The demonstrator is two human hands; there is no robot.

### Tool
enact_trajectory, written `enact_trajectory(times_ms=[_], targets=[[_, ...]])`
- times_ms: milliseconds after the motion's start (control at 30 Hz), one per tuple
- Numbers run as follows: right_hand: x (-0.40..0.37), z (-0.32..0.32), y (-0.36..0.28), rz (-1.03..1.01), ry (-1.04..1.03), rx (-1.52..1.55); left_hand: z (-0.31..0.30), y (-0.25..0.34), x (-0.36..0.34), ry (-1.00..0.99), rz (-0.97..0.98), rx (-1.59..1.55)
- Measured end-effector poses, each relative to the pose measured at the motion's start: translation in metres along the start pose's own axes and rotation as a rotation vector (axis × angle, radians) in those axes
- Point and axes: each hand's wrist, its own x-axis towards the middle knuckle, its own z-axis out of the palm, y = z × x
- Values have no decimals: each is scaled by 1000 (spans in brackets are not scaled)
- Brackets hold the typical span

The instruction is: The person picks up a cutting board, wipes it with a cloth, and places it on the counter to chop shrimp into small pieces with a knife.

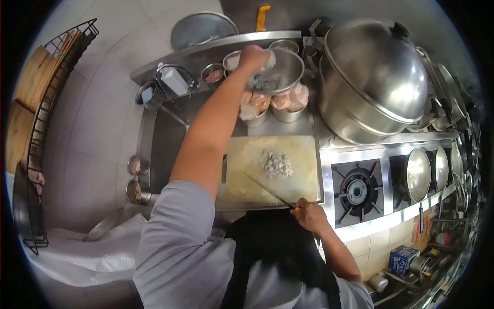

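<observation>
My left hand (254,57) reaches over the far rim of a metal bowl (294,69); its fingers are too small and hidden to read. Greyish pieces (264,81) lie inside that bowl. My right hand (310,215) is closed around the yellow handle of a knife (272,193) at the near right corner of the cutting board (242,154). The blade points left and forward across the board. A small heap of chopped greyish-white pieces (278,164) sits near the board's middle, beyond the blade and apart from it.
Containers of raw meat (288,100) stand behind the board. To the right are a large lidded steamer pot (370,82), a gas burner (357,190) and hanging pans (418,175). A wire rack (38,129) is at far left.
</observation>
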Motion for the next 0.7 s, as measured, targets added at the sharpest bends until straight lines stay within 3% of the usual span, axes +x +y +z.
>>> enact_trajectory(times_ms=[133, 233, 333, 533, 600, 700], targets=[[6, 12, 9, -15, 19, -15, -41, 12, -56, 108, 63, -512], [10, 4, 6, 49, -48, 22, -72, 7, -114, 130, 68, -679], [11, 2, 9, 25, 1, 30, -89, -3, -188, 154, -128, -712], [22, -3, 27, 34, 57, 41, -58, -94, -300, -113, -450, -389], [29, -7, 33, 47, 34, 64, -35, -112, -326, -247, -502, -195], [36, -5, 42, 32, 110, 33, -12, -115, -352, -253, -492, -277]])
